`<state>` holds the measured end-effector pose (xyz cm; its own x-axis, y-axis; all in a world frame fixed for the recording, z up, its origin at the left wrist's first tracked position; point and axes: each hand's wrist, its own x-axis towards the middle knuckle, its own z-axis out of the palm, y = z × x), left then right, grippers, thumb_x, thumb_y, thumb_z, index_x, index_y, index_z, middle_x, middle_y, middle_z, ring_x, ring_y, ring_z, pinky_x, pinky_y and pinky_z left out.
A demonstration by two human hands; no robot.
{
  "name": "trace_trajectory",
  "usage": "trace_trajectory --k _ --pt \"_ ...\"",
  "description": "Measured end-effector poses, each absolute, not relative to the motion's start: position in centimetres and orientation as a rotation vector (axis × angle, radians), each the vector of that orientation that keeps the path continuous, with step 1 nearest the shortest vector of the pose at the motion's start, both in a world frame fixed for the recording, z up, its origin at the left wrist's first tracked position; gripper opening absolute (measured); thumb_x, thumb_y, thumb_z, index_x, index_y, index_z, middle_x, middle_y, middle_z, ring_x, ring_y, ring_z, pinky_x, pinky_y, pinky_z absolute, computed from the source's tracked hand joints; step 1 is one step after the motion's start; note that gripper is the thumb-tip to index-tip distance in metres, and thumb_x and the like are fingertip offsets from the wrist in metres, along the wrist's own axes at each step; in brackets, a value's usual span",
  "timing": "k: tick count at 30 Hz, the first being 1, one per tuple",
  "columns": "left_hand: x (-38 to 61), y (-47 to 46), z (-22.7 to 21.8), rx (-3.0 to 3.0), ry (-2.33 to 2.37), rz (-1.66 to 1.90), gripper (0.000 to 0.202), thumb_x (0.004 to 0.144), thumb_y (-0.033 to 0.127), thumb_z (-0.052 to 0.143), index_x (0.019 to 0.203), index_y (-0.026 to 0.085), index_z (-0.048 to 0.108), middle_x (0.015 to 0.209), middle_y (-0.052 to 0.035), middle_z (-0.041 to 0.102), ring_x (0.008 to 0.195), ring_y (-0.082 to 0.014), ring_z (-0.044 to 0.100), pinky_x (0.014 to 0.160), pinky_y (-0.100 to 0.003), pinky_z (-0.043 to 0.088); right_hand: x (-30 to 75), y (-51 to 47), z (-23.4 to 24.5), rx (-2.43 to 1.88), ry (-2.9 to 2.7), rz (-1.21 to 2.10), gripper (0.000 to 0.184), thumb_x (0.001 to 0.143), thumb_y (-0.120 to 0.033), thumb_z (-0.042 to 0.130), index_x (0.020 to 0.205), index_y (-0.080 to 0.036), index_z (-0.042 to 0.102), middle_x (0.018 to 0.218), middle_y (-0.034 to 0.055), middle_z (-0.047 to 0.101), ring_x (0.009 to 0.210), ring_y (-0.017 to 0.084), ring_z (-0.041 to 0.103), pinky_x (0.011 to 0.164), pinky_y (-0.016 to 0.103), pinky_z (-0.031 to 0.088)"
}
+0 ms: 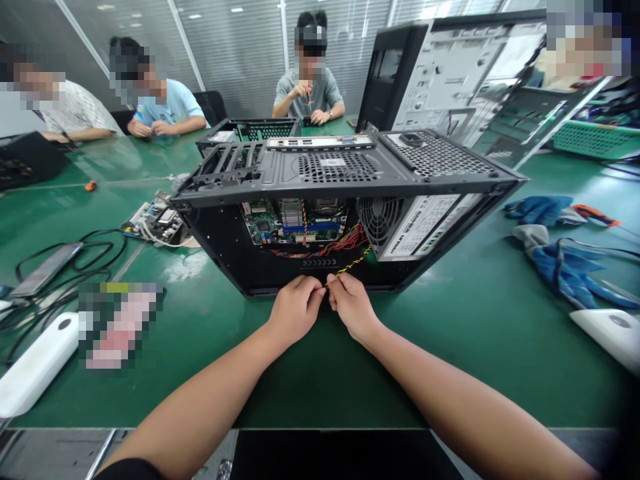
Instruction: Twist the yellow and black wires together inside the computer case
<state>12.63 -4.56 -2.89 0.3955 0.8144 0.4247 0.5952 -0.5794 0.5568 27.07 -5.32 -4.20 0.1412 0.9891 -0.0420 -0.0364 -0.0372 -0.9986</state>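
An open black computer case (350, 190) lies in front of me, its open side facing my hands. Inside are a motherboard (300, 223) and a power supply (425, 227) with a fan grille. From the power supply a twisted yellow-and-black cable (354, 265) runs down to my hands. My right hand (353, 303) is closed, thumb and fingers pinching this cable. Close beside it, my left hand (297, 307) is also closed, its fingertips at the cable's end, which they largely hide. Both hands are at the case's lower front edge.
Work gloves (555, 260) and a white device (607, 333) lie at right. On the left are a power strip (43, 363), black cords (107, 253), a phone (47, 270) and a circuit board (157, 220). Another case (395, 77) stands behind; several people sit around the green table (200, 387).
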Motion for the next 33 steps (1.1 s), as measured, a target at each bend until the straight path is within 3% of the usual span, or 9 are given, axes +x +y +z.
trace_trajectory --k 10,17,33 --pt "12.62 -4.45 -2.64 2.281 1.221 0.99 0.014 0.094 0.015 0.055 0.083 0.02 0.063 0.076 0.0001 0.061 0.07 -0.0147 0.058 0.067 -0.027 0.046 27.15 -5.37 -3.99 -1.272 -1.11 1.133 0.038 0.088 -0.051 0.058 0.065 -0.023 0.046 0.052 -0.0054 0.046 0.046 0.011 0.045 0.047 0.026 0.036" --pt "12.6 -4.5 -3.03 2.369 1.234 1.09 0.012 0.095 0.019 0.057 0.089 0.02 0.067 0.089 -0.0041 0.061 0.081 -0.0169 0.06 0.075 -0.03 0.051 27.08 -5.3 -3.87 -1.265 -1.064 1.158 0.04 0.086 -0.052 0.06 0.064 -0.023 0.044 0.05 -0.0059 0.046 0.044 0.011 0.043 0.045 0.025 0.035" --pt "12.66 -4.36 -2.69 2.252 1.222 1.021 0.013 0.093 0.015 0.057 0.083 0.02 0.063 0.076 -0.0004 0.062 0.07 -0.0147 0.059 0.067 -0.027 0.048 27.22 -5.36 -4.15 -1.27 -1.144 1.11 0.037 0.089 -0.052 0.056 0.067 -0.023 0.047 0.052 -0.0053 0.047 0.047 0.012 0.046 0.047 0.026 0.037"
